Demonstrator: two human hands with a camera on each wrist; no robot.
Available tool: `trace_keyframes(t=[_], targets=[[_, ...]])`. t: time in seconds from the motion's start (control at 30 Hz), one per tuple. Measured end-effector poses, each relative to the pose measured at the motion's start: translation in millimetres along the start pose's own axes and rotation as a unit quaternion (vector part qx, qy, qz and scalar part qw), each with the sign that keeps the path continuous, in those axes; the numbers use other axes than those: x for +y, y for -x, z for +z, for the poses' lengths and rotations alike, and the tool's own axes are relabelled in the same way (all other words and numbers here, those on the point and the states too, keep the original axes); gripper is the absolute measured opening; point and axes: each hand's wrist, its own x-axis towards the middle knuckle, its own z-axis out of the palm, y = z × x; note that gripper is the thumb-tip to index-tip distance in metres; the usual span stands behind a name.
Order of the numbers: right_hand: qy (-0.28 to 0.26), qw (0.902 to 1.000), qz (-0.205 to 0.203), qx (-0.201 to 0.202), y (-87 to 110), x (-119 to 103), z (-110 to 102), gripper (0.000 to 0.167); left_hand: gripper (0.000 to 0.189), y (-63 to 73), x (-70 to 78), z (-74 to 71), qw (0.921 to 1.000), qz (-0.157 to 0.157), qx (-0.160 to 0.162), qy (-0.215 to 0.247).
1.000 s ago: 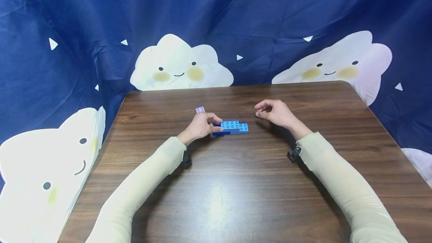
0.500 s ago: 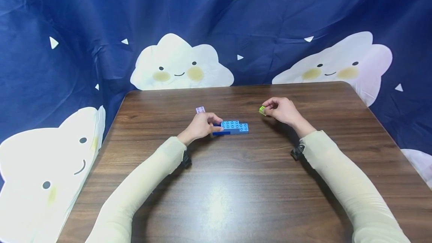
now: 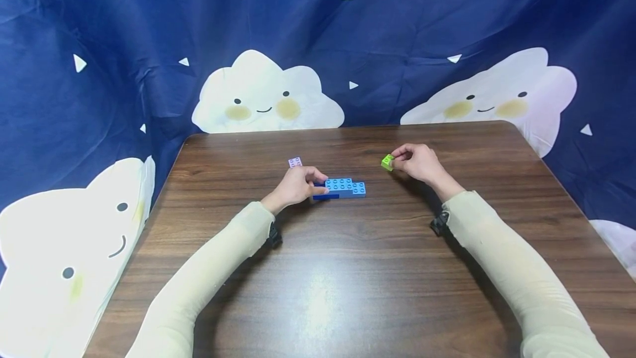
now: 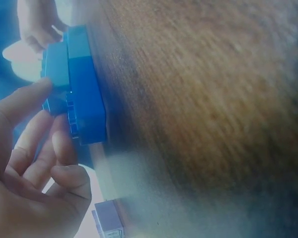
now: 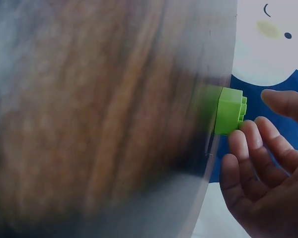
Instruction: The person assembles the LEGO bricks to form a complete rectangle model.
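My left hand (image 3: 297, 185) pinches the left end of a light blue toy building brick (image 3: 339, 183). That brick sits on a lower layer made of a dark blue brick (image 4: 88, 101) and another light blue brick (image 3: 359, 188). In the left wrist view, the thumb lies on the upper brick's side and the other fingers are behind it. A lime green brick (image 3: 387, 162) stands on the table to the right, studs up. Beside it is my right hand (image 3: 418, 162), its fingertips right at the brick's edge; in the right wrist view the thumb is apart from the green brick (image 5: 230, 111).
A lilac brick (image 3: 295, 162) lies behind my left hand, partly covered by it in the head view. The brown wooden table (image 3: 318, 258) ends in front of a dark blue curtain (image 3: 377, 32) printed with white clouds.
My right hand has moved to the right, bringing the green brick into sight from behind its fingers. The left hand and blue bricks stay where they were.
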Motion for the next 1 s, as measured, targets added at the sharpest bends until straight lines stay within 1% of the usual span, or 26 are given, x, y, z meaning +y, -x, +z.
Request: trace_keyframes(t=[0.17,0.37,0.7,1.0], targets=[[-0.002,0.9999,0.010,0.007,-1.6,0.4,-0.6,0.032,0.026,-0.2,0.8,-0.1,1.0000,0.004,0.001,-0.003],[0.012,0.9996,0.024,-0.002,-1.8,-0.2,-1.8,0.035,0.026,0.5,1.9,-0.3,1.0000,-0.002,0.000,0.002],[0.041,0.9978,0.051,-0.010,-3.5,2.7,0.8,0.034,0.025,0.5,0.6,-0.3,1.0000,0.002,-0.002,0.000],[0.061,0.9964,0.057,-0.016,-5.0,2.5,2.0,0.035,0.025,0.8,0.8,-0.6,1.0000,0.001,-0.001,-0.001]])
